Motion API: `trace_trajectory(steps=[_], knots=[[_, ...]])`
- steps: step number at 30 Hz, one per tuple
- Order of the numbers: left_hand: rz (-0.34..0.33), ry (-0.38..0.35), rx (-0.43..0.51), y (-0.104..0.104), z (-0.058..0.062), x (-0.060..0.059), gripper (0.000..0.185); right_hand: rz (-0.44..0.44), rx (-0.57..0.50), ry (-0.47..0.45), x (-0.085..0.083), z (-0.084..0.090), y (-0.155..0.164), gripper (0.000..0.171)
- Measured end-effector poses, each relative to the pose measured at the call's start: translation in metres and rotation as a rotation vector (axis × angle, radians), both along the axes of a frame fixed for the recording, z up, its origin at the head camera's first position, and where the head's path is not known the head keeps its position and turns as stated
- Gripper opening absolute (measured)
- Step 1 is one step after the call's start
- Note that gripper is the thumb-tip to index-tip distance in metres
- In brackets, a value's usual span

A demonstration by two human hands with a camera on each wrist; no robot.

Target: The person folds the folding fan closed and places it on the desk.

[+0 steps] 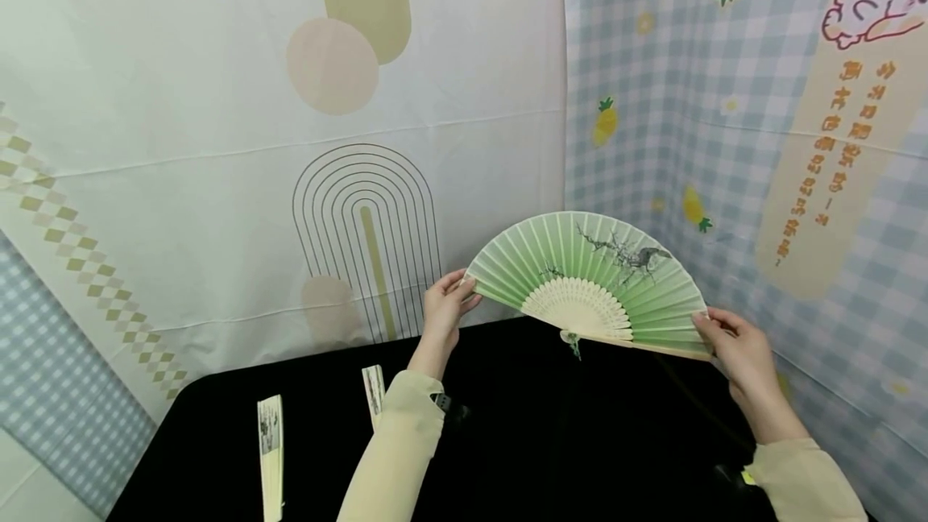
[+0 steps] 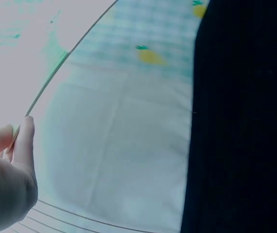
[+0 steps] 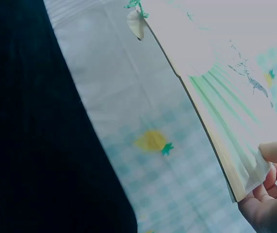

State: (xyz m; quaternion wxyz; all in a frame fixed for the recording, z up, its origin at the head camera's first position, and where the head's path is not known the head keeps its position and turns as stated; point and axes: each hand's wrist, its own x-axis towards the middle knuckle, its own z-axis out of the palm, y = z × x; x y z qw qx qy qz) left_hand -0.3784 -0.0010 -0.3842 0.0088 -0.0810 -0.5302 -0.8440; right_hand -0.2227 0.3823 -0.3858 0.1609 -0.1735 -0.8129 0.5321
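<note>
A green folding fan (image 1: 580, 264), spread wide with a dark branch print and pale pierced ribs, is held up above the black table. My left hand (image 1: 444, 312) pinches its left edge between thumb and fingers. At the opposite edge, my right hand (image 1: 743, 349) pinches the outer rib end and leaf. From the pivot hangs a small green tassel (image 1: 575, 345). In the left wrist view, the fan's edge runs up from the left hand (image 2: 12, 170). Thumb and fingers of the right hand (image 3: 274, 179) grip the leaf's corner in the right wrist view.
Two folded fans lie on the black table (image 1: 580, 441): a cream folded fan (image 1: 271, 457) at the left and another folded fan (image 1: 373, 393) partly behind the left sleeve. A pale patterned curtain (image 1: 217, 248) and a checked pineapple curtain (image 1: 623, 167) stand close behind the table.
</note>
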Motion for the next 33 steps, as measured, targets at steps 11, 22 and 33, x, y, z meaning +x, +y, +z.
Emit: trace_trajectory(steps=[11,22,33], knots=[[0.054,0.111,0.135,-0.019,0.038,0.015,0.030,0.016,-0.241,0.193,0.003,0.036,-0.022,0.050],[0.091,0.228,0.176,-0.044,0.065,0.039,0.026,0.106,-0.520,0.474,0.011,0.058,-0.041,0.018],[0.082,0.282,0.220,-0.054,0.067,0.053,0.017,0.182,-0.679,0.582,0.009,0.055,-0.047,0.021]])
